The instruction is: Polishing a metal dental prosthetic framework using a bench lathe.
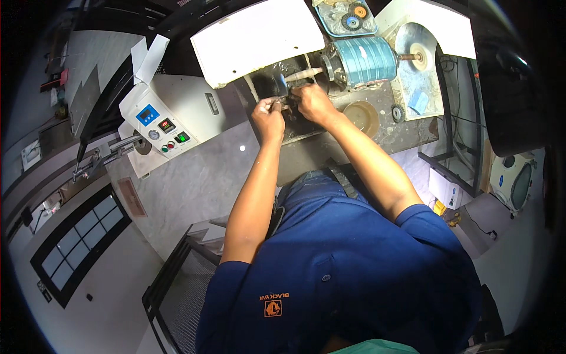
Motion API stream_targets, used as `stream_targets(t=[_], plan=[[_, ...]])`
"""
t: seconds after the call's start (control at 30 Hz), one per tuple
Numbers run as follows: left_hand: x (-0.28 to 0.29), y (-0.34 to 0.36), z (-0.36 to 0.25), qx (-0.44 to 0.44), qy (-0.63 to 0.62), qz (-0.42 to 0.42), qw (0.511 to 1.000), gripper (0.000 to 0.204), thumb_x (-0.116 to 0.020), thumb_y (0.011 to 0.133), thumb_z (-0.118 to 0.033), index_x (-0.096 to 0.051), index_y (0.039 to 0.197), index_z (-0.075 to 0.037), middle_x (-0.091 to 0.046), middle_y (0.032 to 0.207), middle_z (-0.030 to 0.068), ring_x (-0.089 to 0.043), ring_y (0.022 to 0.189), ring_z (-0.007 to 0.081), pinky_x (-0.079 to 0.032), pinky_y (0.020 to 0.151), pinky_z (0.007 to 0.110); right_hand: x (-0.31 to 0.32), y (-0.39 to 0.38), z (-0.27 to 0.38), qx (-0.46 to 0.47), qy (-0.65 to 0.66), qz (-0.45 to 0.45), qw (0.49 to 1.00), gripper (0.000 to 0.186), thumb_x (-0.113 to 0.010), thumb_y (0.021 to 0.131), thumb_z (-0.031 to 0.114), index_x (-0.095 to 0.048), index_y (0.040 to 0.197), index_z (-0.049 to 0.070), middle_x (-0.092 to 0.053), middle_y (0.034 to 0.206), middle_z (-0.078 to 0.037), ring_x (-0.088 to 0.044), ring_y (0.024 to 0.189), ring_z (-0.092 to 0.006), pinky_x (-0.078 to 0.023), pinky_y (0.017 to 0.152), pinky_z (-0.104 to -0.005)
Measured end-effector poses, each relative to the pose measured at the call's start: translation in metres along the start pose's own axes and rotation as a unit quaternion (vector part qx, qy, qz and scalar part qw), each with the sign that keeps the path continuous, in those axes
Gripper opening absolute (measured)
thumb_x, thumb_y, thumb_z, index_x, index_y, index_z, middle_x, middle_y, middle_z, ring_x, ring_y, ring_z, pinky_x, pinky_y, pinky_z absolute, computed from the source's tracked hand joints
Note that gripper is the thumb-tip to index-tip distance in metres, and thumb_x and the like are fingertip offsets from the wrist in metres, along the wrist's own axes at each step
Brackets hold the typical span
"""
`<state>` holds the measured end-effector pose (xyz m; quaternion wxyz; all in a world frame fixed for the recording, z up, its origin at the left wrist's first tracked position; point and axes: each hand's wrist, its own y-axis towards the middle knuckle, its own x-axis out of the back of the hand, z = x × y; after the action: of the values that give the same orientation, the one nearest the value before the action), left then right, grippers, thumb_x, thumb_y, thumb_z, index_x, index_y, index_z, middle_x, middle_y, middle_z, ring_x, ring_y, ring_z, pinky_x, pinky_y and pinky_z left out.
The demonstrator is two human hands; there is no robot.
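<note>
A bench polishing motor with a blue ribbed body (367,61) sits at the bench's back. Its left tapered spindle (304,75) carries a thin dark wheel (283,84), seen nearly edge-on. Just below that wheel, my left hand (270,120) pinches with thumb and fingers. My right hand (316,106) is close beside it, under the spindle, with its fingers curled. Between the fingertips shows a small dull metal piece (286,108), too small to name. Whether it touches the wheel I cannot tell.
A white hood panel (257,39) stands over the wheel. A round brown bowl (361,120) and a small dark wheel (398,112) are right of my right hand. A blue tray (322,13) of brush wheels lies behind the motor. A white control box (156,127) stands left.
</note>
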<state>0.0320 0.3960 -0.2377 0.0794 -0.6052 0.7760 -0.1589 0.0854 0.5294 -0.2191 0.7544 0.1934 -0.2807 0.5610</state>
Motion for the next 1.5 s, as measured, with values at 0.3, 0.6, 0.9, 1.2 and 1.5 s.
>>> stream_targets(t=[0.3,0.6,0.9,1.2,1.5], plan=[[0.001,0.0,0.008,-0.045,-0.04,-0.013,0.998,0.007,-0.055,0.083,0.01,-0.059,0.089,0.007,-0.066,0.081,0.0109,-0.064,0.069,0.0151,-0.052,0.064,0.026,-0.009,-0.007,-0.007,0.035,-0.016,-0.036,0.999,0.017,-0.055,0.067,0.004,-0.064,0.081,0.0,-0.062,0.079,-0.025,-0.061,0.081,-0.0416,-0.049,0.073,-0.0467],[0.007,-0.003,0.009,-0.038,-0.051,-0.03,0.998,0.007,-0.055,0.083,0.009,-0.059,0.089,0.006,-0.066,0.082,0.0099,-0.063,0.068,0.0135,-0.05,0.065,0.026,-0.01,-0.005,-0.002,0.06,-0.046,-0.031,0.997,0.011,-0.057,0.067,0.006,-0.062,0.075,0.0,-0.062,0.077,-0.024,-0.061,0.08,-0.04,-0.049,0.073,-0.0462],[0.005,0.0,0.002,-0.021,-0.078,-0.017,0.997,0.006,-0.057,0.084,0.008,-0.059,0.089,0.008,-0.065,0.082,0.011,-0.064,0.07,0.0149,-0.051,0.064,0.026,-0.011,-0.004,-0.003,-0.008,-0.033,-0.006,0.999,0.016,-0.057,0.067,0.008,-0.064,0.08,0.001,-0.062,0.072,-0.026,-0.062,0.073,-0.0415,-0.05,0.069,-0.0477],[0.003,0.005,0.005,-0.031,-0.013,0.003,0.999,0.007,-0.058,0.083,0.006,-0.061,0.089,0.005,-0.066,0.081,0.0075,-0.061,0.07,0.0112,-0.048,0.065,0.024,-0.014,-0.009,-0.011,0.004,-0.003,-0.033,0.999,0.016,-0.056,0.067,0.005,-0.063,0.08,0.0,-0.062,0.075,-0.026,-0.062,0.076,-0.042,-0.05,0.07,-0.0479],[0.011,-0.001,0.006,-0.042,-0.077,0.001,0.996,0.008,-0.055,0.084,0.008,-0.059,0.092,0.009,-0.066,0.086,0.0115,-0.062,0.071,0.0135,-0.052,0.066,0.024,-0.013,-0.005,-0.007,0.057,-0.034,-0.001,0.998,0.012,-0.06,0.071,0.008,-0.062,0.079,0.0,-0.063,0.076,-0.023,-0.061,0.08,-0.0398,-0.049,0.072,-0.0462]])
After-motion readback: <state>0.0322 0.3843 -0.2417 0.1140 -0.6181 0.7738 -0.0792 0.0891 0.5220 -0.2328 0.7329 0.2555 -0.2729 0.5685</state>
